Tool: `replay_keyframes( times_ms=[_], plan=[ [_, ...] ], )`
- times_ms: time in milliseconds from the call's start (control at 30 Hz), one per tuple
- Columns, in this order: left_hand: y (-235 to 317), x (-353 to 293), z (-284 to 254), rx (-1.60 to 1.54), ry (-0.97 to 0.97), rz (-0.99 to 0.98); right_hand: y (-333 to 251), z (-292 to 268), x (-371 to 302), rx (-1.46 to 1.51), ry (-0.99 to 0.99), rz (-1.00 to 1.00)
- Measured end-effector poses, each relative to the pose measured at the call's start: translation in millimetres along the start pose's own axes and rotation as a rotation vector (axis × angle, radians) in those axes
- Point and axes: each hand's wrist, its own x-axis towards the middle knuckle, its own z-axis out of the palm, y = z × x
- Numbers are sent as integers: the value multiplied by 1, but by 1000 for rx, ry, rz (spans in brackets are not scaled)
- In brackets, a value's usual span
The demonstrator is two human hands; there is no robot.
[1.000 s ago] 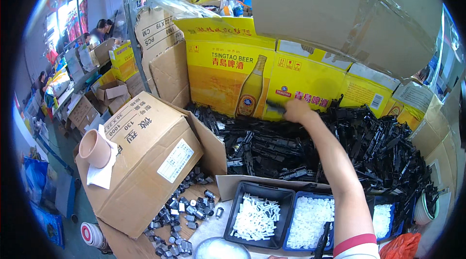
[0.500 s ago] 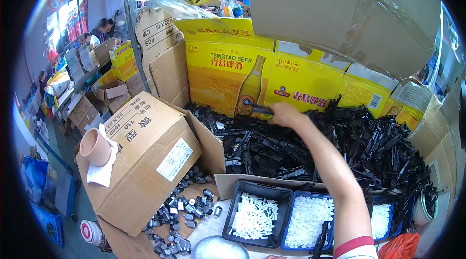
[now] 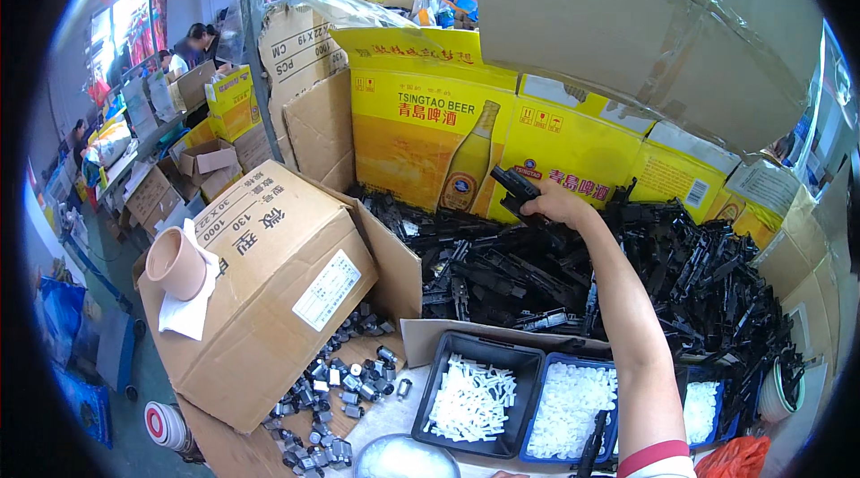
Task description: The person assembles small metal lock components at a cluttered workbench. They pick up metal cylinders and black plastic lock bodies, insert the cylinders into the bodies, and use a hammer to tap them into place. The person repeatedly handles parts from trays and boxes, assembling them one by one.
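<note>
My right hand (image 3: 553, 205) is closed around black plastic parts (image 3: 514, 184), raised a little over the heap of black plastic parts (image 3: 502, 272). The heap fills a big cardboard enclosure and its long slotted pieces lie tangled. At the bottom edge only a sliver of my left hand (image 3: 509, 474) shows, its fingers out of sight. To the right of that sliver a dark slender part (image 3: 594, 447) stands up in front of a blue tray (image 3: 535, 442) of white plastic bits (image 3: 573, 402); what supports it is hidden.
A black tray (image 3: 421, 411) holds short white tubes. Small metal motors (image 3: 345, 384) spill out by a tilted cardboard box (image 3: 260, 335), with a pinkish cup (image 3: 176, 265) on it. A shiny round bowl (image 3: 405, 458) sits in front. Yellow carton panels (image 3: 403, 146) wall the heap. People (image 3: 199, 43) sit far left.
My right hand has lifted slightly up and to the right from the heap, now with chunky black parts in its grip. The view has shifted a little.
</note>
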Motion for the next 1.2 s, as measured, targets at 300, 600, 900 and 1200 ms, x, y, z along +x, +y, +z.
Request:
replay_keyframes(
  times_ms=[300, 600, 900, 1200],
  plan=[
    [-13, 3, 2, 132, -6, 87, 1, 41, 50, -369, 118, -293],
    [-3, 3, -1, -252, 10, 109, -10, 103, 77, -606, -154, -22],
    [14, 7, -5, -83, 43, 18, -11, 108, 84, -439, -200, 40],
    [-32, 10, 5, 367, 145, 459, -9, 110, 88, -415, -192, 7]
  ],
)
